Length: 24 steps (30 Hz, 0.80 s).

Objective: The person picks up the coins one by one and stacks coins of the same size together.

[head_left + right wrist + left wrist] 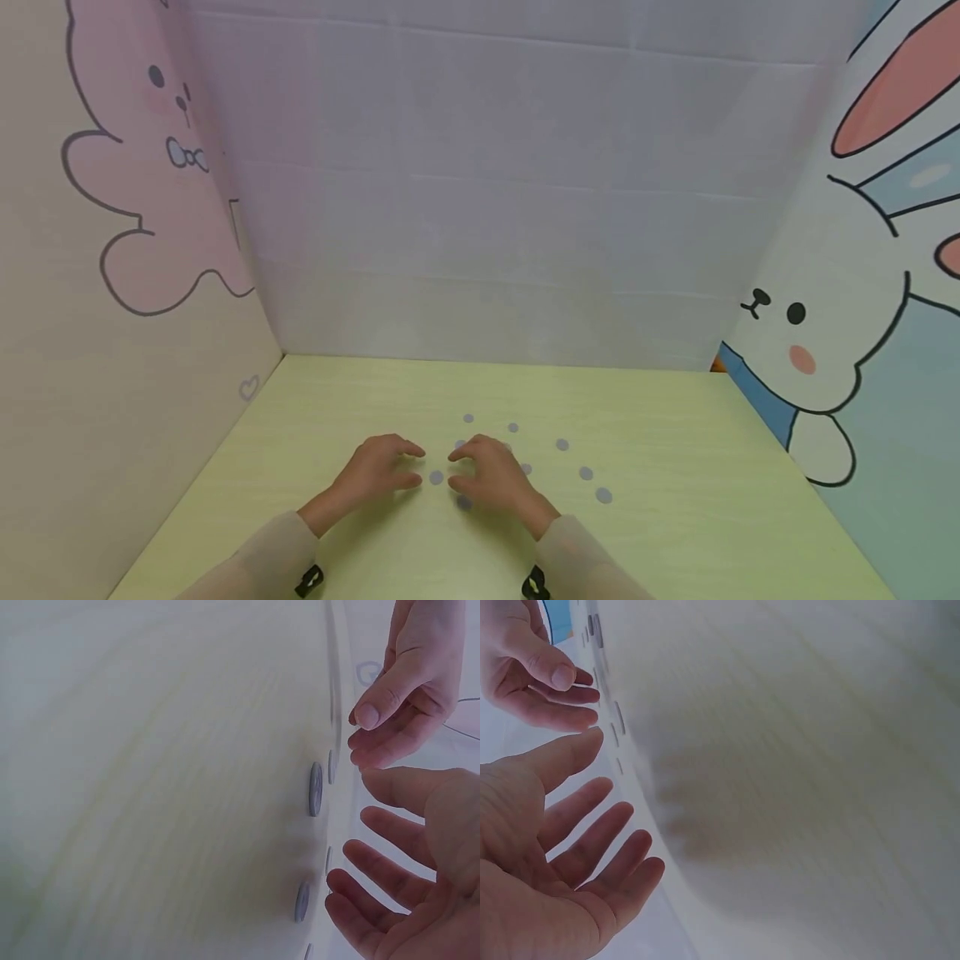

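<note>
Several small, flat grey discs [437, 477], like coins, lie scattered on the pale yellow-green table [675, 517]. My left hand [381, 468] hovers over the table just left of one disc, fingers loosely bent and holding nothing. Facing it across a narrow gap, my right hand [491, 477] is above the discs with relaxed, parted fingers and an empty grasp. It partly hides a few of them, one low disc [464, 503] among these. From the right wrist, two thicker-looking discs [316, 789] show edge-on beside the fingers.
More discs spread to the right, the farthest right being a disc [604, 496] and the farthest back another disc [468, 418]. A pale cloth wall [495, 208] closes the back. Side panels carry a pink cartoon animal [161, 200] and a white rabbit [832, 275].
</note>
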### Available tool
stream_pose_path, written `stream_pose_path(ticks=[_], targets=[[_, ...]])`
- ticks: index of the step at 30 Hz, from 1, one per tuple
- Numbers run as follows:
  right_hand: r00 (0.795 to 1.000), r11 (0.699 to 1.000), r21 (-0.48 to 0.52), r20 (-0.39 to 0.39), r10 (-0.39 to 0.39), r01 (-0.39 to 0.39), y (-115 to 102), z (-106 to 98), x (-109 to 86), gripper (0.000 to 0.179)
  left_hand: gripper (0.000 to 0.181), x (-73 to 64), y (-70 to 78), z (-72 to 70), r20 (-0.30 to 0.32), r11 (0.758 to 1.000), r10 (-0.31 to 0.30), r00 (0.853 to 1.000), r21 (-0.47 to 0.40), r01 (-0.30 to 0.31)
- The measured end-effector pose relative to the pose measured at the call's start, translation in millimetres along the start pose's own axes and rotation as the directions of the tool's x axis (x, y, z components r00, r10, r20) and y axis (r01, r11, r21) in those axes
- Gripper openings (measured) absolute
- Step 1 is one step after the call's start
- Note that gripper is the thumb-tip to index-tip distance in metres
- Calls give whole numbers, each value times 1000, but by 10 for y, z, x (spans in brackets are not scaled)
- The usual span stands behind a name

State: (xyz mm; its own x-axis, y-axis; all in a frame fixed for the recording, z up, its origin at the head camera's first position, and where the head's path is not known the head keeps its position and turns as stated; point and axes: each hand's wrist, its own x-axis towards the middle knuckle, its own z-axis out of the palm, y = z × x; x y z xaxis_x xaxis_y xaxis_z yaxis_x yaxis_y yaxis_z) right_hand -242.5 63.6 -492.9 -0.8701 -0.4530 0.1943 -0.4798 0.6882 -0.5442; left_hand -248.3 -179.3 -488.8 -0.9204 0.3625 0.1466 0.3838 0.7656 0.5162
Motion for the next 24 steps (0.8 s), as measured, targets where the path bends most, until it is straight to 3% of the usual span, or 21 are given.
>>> stream_pose_path(ticks=[9, 24], targets=[[1000, 1000, 6, -21, 10, -10, -30, 72, 19, 26, 29, -41, 30, 93, -25, 998, -29, 999, -51, 27], [995, 997, 1, -56, 78, -78, -70, 170, 8, 16, 17, -14, -2, 192, -50, 999, 10, 999, -37, -12]])
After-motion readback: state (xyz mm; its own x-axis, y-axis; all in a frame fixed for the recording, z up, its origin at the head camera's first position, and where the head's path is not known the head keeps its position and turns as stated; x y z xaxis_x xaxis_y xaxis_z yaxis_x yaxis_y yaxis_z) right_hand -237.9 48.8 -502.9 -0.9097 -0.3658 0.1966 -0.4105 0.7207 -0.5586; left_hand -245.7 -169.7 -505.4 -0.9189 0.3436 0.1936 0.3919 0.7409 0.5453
